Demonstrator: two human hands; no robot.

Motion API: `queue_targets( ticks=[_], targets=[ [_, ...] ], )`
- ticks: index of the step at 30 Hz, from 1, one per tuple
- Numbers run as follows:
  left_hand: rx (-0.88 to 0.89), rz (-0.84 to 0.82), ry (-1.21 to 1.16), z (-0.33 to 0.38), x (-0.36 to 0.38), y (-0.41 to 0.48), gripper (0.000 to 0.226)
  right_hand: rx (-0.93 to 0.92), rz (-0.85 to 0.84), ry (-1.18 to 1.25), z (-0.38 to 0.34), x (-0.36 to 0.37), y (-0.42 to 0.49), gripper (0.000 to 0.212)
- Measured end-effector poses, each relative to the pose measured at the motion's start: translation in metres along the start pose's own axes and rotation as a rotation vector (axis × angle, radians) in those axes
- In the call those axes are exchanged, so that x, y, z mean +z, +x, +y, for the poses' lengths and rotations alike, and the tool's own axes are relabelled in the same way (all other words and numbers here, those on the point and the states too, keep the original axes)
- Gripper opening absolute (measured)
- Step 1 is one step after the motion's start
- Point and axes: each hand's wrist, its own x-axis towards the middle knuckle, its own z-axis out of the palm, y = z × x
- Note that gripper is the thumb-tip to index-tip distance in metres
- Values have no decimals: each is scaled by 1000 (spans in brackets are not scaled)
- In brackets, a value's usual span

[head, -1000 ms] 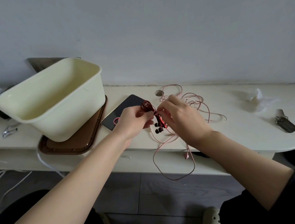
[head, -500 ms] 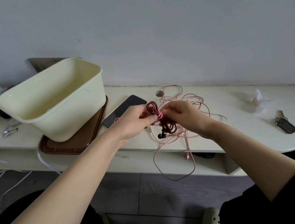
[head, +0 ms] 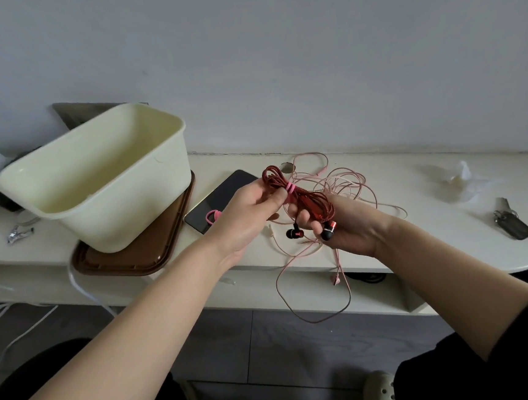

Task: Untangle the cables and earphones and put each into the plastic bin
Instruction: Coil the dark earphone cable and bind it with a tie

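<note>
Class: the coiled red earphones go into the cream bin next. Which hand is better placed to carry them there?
Left. The left hand pinches the red earphones and is nearer the bin; the right hand, also gripping them, sits farther away.

One cream plastic bin (head: 114, 219), one brown tray (head: 118, 265), one black smartphone (head: 227, 193), one red braided earphone set (head: 316, 206), one pale pink earphone set (head: 353, 177).
</note>
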Motion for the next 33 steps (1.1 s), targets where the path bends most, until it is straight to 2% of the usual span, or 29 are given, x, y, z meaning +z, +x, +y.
queue_targets(
  ticks=[2,4,7,8,11,15,20,22,26,29,33],
  targets=[
    [-6,13,-44,-2,3,0,17,71,-35,111,-2,1,-2,23],
    [-16,17,-70,-3,5,0,17,114,-84,133,-1,1,-3,6],
    [-9,10,-90,-5,5,1,17,118,-184,192,3,-4,-1,45],
    [-8,11,-90,-6,5,1,17,113,-174,194,4,-6,1,46],
    [-14,42,-68,-10,6,1,18,90,-13,144,8,-4,4,8],
    [-17,87,-32,-15,7,2,18,53,82,152,13,-6,12,22],
    [-64,132,-53,-17,8,3,19,-25,168,-71,15,-4,15,25],
    [-87,151,-83,-17,7,4,19,-80,250,-238,15,-3,14,30],
    [-117,208,-114,-16,5,5,22,-409,490,-766,15,-5,17,49],
    [-136,223,-92,-16,9,5,19,-585,451,-924,19,-4,17,37],
    [-158,203,-105,-14,12,3,19,-617,286,-937,25,-3,20,13]
  ],
)
